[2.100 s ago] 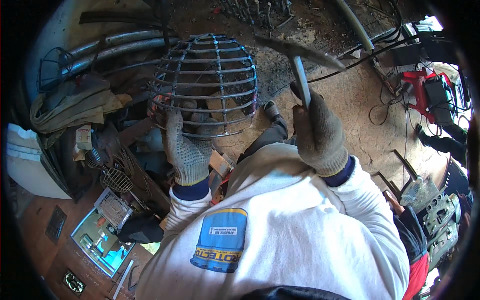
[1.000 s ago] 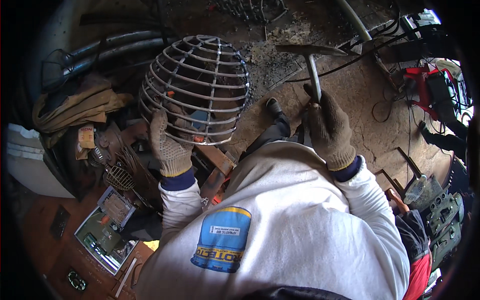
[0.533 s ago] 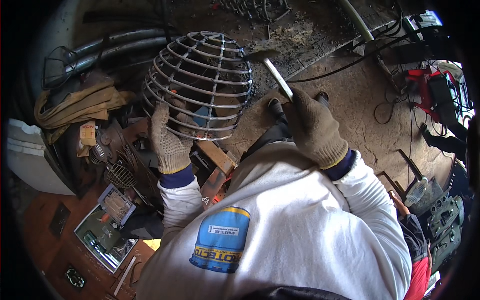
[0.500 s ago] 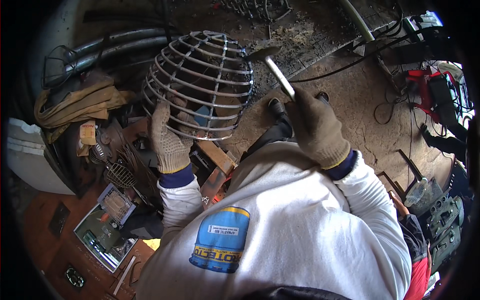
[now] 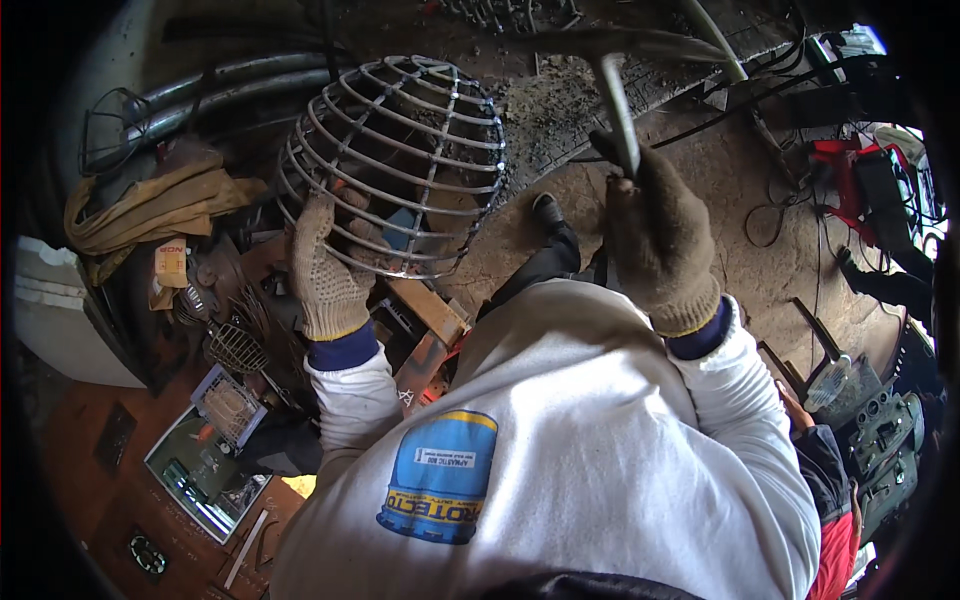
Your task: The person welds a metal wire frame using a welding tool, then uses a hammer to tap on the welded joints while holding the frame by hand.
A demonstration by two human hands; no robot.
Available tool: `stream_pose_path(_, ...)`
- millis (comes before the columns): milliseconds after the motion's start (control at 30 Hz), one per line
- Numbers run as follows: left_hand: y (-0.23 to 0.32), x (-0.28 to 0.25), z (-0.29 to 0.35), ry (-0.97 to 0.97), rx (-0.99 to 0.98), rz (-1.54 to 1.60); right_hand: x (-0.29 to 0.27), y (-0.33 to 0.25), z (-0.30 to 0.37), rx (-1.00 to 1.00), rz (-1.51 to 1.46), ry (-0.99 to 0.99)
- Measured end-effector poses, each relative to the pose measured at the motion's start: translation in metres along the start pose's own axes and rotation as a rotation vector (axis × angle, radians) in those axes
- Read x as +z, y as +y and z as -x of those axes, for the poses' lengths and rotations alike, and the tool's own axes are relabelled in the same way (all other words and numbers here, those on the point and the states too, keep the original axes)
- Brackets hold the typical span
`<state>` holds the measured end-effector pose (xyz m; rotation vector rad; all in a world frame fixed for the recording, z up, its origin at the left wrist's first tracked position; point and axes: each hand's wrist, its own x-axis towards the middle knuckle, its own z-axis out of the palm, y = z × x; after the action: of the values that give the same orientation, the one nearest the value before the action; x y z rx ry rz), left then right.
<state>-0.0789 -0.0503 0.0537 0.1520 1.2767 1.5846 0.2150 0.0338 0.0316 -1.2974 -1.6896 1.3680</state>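
Note:
A dome-shaped cage of welded metal bars [image 5: 436,152] is held up in front of me, its rounded end pointing away. My left hand [image 5: 329,275], in a knitted work glove, is closed on the bars at its lower left edge. To the right of the cage, apart from it, my right hand [image 5: 662,240] grips a chipping hammer [image 5: 618,105] by its metal handle. The long, tapered hammer head is smeared by motion. My right hand's glove is brown and dirty.
A brown cloth [image 5: 160,210] and metal pipes [image 5: 240,82] lie at the left. A smaller wire cage [image 5: 237,346] sits near the reddish-brown table [image 5: 90,440]. A black cable [image 5: 720,112] runs across the right. Another person's sleeve [image 5: 825,470] shows at the lower right.
My right hand has swung the hammer up and to the right, away from the cage's edge. The cage and my left hand have shifted slightly left.

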Motion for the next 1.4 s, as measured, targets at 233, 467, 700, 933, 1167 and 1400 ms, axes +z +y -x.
stream_pose_path(233, 0.006, 0.006, -0.002, 0.003, -0.016, -0.052, 0.007, 0.029, 0.005, -0.131, 0.198, -0.11)
stream_pose_path(467, 0.013, 0.003, -0.005, 0.05, -0.133, -0.025, 0.005, 0.022, 0.013, 0.071, -0.117, 0.049)
stream_pose_path(700, 0.007, 0.011, -0.003, -0.008, -0.033, -0.103, 0.001, 0.018, 0.012, 0.093, 0.044, -0.077)
stream_pose_path(933, 0.006, 0.004, -0.003, 0.072, -0.023, -0.143, 0.003, 0.014, 0.015, 0.121, 0.006, -0.074)
stream_pose_path(1167, 0.006, 0.007, -0.004, 0.103, 0.008, -0.168, 0.008, 0.001, 0.006, 0.097, 0.095, 0.032)
stream_pose_path(1400, 0.008, 0.002, -0.004, 0.002, -0.025, -0.164, 0.005, 0.0, 0.005, 0.096, 0.053, -0.022)
